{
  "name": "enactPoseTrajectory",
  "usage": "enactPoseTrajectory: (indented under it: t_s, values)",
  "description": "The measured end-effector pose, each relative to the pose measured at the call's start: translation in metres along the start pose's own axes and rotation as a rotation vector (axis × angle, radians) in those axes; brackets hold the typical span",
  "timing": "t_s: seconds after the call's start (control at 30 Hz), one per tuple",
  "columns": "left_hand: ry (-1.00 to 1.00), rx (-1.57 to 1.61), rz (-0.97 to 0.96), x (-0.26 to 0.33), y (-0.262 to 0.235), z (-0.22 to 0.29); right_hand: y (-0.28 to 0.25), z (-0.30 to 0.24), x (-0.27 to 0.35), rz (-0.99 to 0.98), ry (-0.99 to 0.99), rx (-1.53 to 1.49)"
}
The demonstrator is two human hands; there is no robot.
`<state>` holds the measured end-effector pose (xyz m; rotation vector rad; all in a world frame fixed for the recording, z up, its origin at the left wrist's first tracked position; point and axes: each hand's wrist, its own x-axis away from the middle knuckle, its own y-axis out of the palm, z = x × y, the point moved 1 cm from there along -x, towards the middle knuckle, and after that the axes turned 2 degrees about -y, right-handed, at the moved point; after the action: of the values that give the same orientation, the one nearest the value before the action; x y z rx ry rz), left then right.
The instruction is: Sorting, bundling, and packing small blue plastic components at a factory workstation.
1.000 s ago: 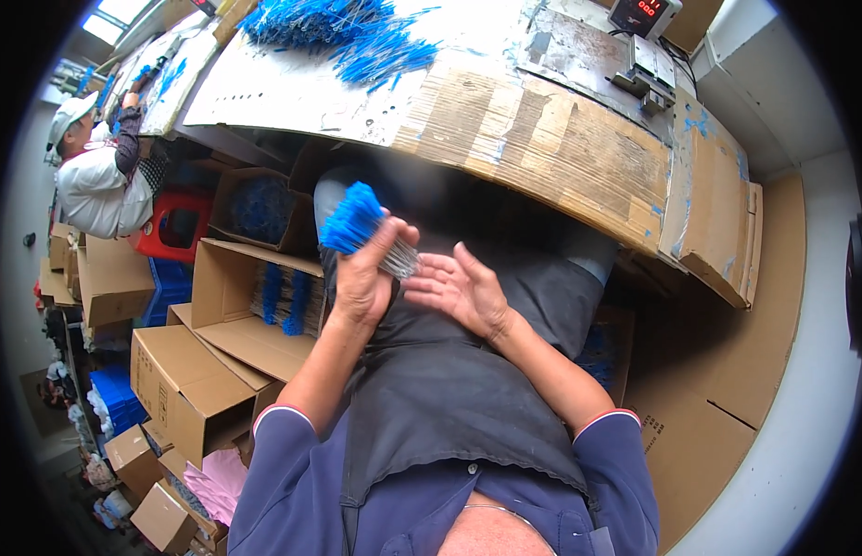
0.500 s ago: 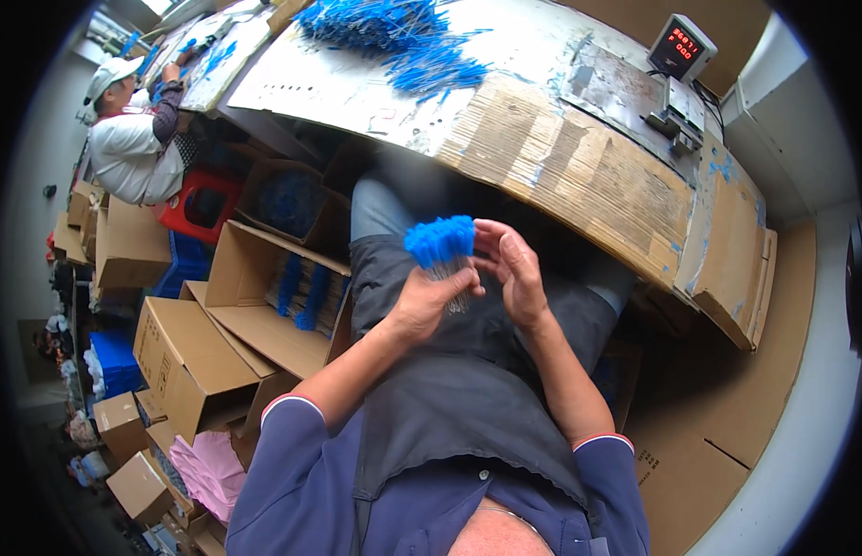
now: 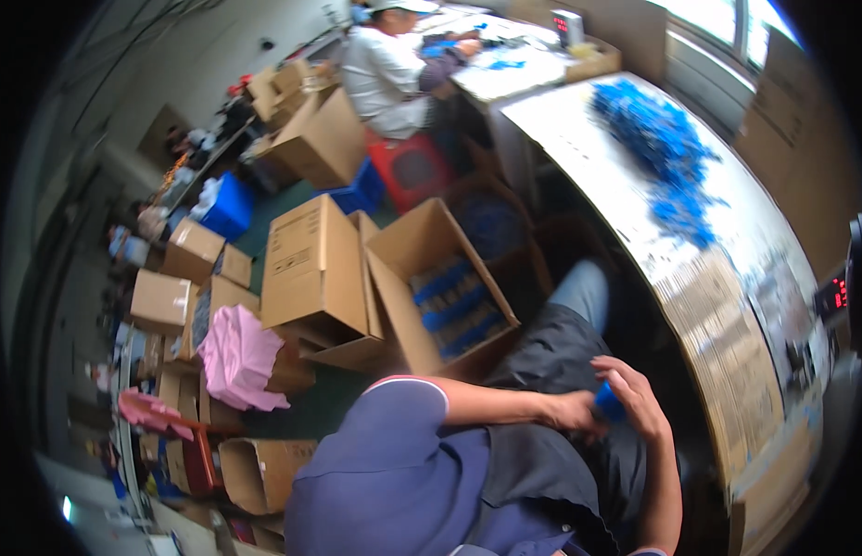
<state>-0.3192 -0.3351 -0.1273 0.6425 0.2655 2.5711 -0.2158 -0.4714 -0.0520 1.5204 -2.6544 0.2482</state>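
Left hand: fingers closed round a blue-tipped bundle, probably keeping it together. Right hand: fingers bent beside the blue end; pressure on it, cannot tell. Left of the fingers: open carton, blue-banded rows inside, presumably laid for close packing. Beyond, upper right: loose blue pile on worktable.
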Motion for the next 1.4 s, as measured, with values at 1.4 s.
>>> enactPoseTrajectory:
  t_s: [1.4]
  values:
    - [0.321, -1.475, 0.869, -0.009, -0.034, 0.021, -0.014, 0.067, -0.071, 0.553, -0.077, 0.424]
